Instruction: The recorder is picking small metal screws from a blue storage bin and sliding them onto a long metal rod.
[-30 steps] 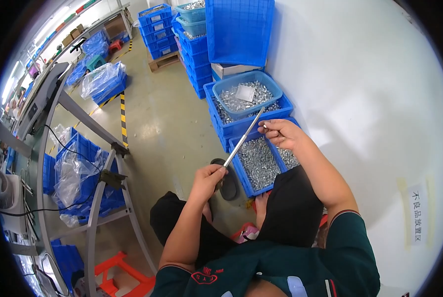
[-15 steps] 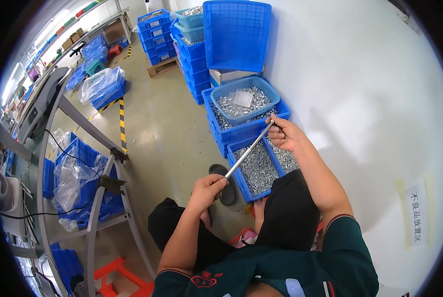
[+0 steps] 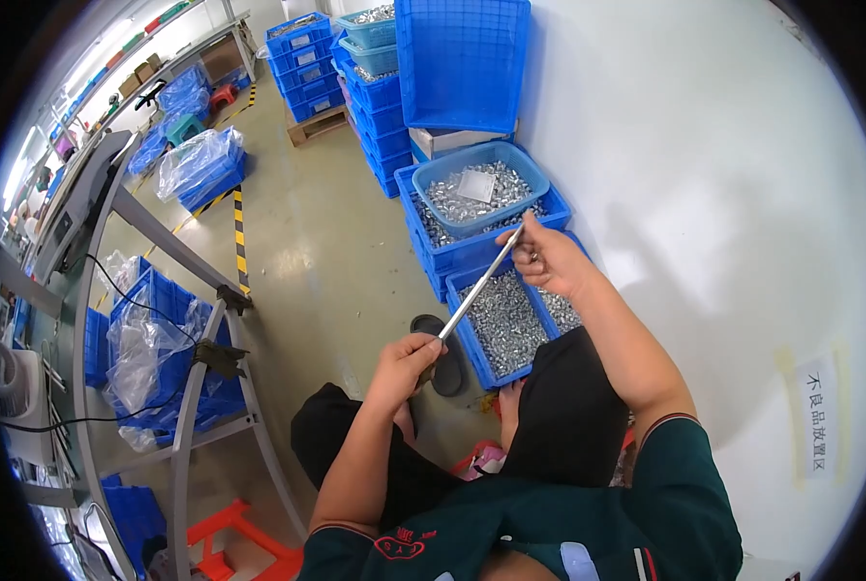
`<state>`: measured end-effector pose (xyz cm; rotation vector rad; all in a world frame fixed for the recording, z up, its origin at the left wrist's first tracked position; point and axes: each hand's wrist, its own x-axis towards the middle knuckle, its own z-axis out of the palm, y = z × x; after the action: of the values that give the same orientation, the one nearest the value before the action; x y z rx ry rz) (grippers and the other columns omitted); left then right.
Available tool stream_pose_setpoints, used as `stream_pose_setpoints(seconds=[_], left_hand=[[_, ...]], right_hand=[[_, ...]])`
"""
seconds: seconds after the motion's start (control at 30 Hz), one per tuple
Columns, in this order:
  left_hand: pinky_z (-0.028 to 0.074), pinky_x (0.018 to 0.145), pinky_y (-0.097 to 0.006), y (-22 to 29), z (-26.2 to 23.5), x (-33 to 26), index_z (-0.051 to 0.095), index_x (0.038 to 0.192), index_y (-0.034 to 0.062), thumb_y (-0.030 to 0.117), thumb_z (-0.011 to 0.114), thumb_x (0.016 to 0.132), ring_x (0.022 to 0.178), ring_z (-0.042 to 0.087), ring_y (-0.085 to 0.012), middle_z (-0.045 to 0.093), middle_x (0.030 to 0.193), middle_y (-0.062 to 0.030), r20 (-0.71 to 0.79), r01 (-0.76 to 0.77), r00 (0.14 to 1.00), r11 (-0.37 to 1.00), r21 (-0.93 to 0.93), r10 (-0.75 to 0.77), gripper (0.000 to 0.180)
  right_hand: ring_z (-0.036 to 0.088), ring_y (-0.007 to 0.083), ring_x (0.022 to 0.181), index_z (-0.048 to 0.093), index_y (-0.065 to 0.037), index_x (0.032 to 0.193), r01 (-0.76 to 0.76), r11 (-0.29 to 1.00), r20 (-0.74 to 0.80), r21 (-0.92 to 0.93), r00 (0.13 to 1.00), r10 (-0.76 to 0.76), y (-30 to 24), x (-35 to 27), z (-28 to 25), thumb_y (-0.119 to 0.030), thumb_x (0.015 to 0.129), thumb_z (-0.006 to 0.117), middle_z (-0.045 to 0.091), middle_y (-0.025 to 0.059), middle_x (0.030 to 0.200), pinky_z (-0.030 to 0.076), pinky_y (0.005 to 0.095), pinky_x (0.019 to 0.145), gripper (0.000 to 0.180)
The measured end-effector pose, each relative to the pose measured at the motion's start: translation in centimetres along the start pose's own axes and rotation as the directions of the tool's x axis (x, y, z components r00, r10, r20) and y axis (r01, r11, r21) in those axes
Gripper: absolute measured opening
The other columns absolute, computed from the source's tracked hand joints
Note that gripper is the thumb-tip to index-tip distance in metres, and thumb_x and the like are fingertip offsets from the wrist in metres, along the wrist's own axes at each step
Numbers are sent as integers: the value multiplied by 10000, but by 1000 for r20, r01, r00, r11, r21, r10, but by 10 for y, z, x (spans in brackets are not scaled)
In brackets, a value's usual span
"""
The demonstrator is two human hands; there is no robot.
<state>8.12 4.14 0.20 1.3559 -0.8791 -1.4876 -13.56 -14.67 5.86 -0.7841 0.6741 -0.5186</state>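
Observation:
A slim silver metal rod (image 3: 475,292) slants up and to the right between my hands, in front of the parts bins. My left hand (image 3: 404,370) is closed around its lower end, with the thumb along the top. At the upper end, my right hand (image 3: 555,258) pinches the tip between thumb and fingers, the other fingers curled. Whether a small part sits at that tip, I cannot make out. Below the right hand is a divided blue bin (image 3: 516,376) full of small shiny metal parts. Just beyond it, a light blue basket (image 3: 486,226) holds similar parts and a white card.
The basket rests on a larger blue crate (image 3: 433,265). Behind stand stacked blue crates (image 3: 379,121) and an upright blue tray (image 3: 462,68) by the white wall. On the left are a grey workbench frame (image 3: 183,426), plastic-covered crates (image 3: 152,339) and a red stool (image 3: 234,533).
The rod's upper end and my right hand have shifted slightly left, and the right-hand fingers have changed position at the tip. My left hand stays closed on the lower end, nearly still.

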Motion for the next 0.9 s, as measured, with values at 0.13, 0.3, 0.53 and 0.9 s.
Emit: stream_pose_setpoints(seconds=[0.13,0.3,0.53,0.9], left_hand=[[269,374,-193,3,5,5,605,890,16,233,534,873,424,378,-51,486,601,-9,-27,-34,999,999,-33,33,229],[275,366,-191,4,6,9,597,861,4,230,532,875,410,378,-61,484,591,-25,-53,-21,998,994,-111,15,235],[287,369,-197,6,7,10,597,835,10,219,526,876,405,378,-63,499,591,-22,-15,8,1000,986,-165,-10,224],[272,353,-199,6,6,5,597,843,-3,198,523,877,387,369,-60,487,587,-22,-25,-27,999,995,-96,25,218]], right_hand=[[283,17,454,560,-26,1077,-151,912,75,-383,978,193,16,3,13,-244,914,500,416,-27,624,190,166,370,279],[313,36,476,572,-1,924,-282,900,130,-334,931,340,22,14,-6,-184,876,549,463,5,680,208,165,371,191],[591,163,688,551,-25,890,-470,867,-109,-169,883,457,29,36,-67,-260,908,487,572,78,766,465,225,475,245],[559,130,700,533,7,1025,-133,991,42,18,990,132,11,22,-57,-115,902,475,578,86,875,489,240,558,182]])
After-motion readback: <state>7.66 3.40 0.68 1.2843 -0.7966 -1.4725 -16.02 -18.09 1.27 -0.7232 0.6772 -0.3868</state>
